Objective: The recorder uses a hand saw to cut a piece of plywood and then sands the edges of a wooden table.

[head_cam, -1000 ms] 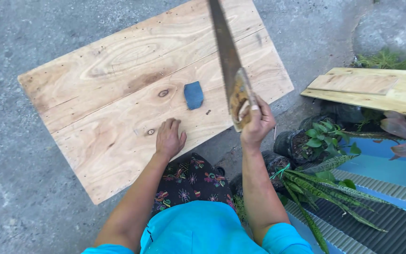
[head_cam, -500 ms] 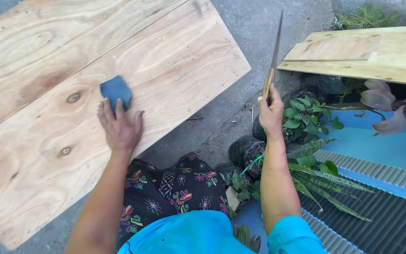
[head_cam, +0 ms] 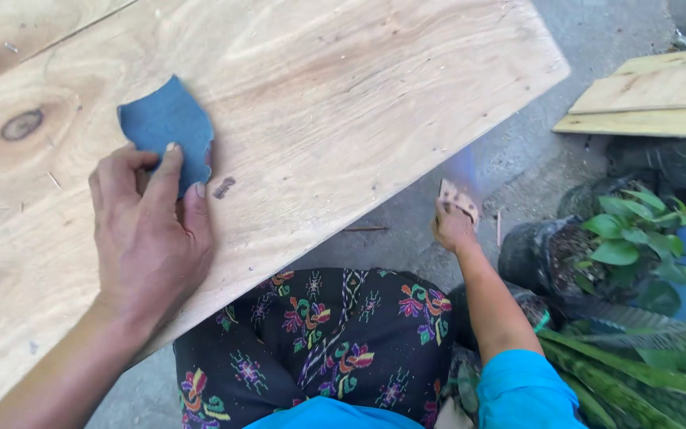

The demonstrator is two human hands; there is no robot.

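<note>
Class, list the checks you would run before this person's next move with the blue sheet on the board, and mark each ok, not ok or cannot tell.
1. Left hand on the blue sheet: ok, fingertips press its lower edge.
2. Sheet lies flat on the wooden board: ok.
3. Right hand clear of the board: ok, it is low beside the edge.
4. Saw handle gripped firmly: cannot tell, blurred.
5. Saw blade position: cannot tell, motion blur hides it.
6. Potted plant away from the board: ok.
</note>
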